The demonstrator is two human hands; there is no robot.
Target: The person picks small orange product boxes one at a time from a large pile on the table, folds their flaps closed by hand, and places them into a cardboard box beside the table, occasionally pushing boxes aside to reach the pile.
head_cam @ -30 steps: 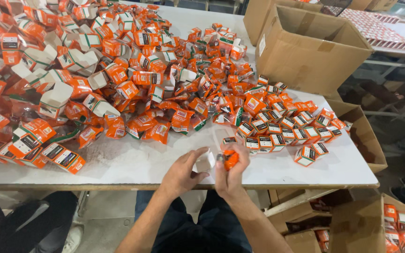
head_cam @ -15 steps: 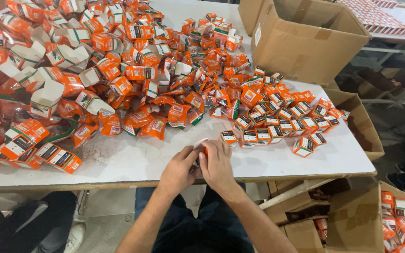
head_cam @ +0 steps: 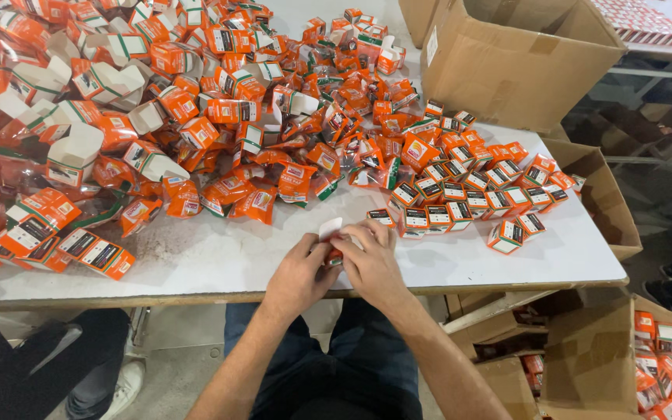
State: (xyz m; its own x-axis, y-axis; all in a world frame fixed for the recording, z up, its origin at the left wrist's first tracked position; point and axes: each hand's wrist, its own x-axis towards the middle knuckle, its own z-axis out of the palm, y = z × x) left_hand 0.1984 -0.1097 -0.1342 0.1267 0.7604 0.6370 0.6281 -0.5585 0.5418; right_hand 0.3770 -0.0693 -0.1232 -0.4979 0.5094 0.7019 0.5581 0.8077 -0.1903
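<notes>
table (head_cam: pixel 219 260): I see a white top running left to right, its near edge just under both hands; against the earlier frames the view has slid so the far boxes sit higher and the hands nearer the middle
pile (head_cam: pixel 196 101): a wide heap of orange and white cartons and wrapped packs covers the far left and centre; I see no change in it from a second ago
big box (head_cam: pixel 519 54): an open brown carton at the far right corner, as before
rows (head_cam: pixel 468 183): closed small orange cartons stand in tidy lines right of centre, one loose carton (head_cam: pixel 505 236) apart at the near right; the count looks the same as half a second ago
floor boxes (head_cam: pixel 600 365): brown cartons below the near right edge, one partly filled with orange packs
left hand (head_cam: pixel 299 274): it has closed in from a second ago, when I could see the carton between the hands; fingers now curled and pressed onto the carton's left side
right hand (head_cam: pixel 372 260): fingers bent over the top, tips pinching the carton against the left hand
meaning: I judge the folding is moving on to closing a flap
small carton (head_cam: pixel 330 233): at the near edge, centre, held between both hands just above the table; orange body mostly hidden, one white flap sticking up on the far left side, not tucked in
</notes>
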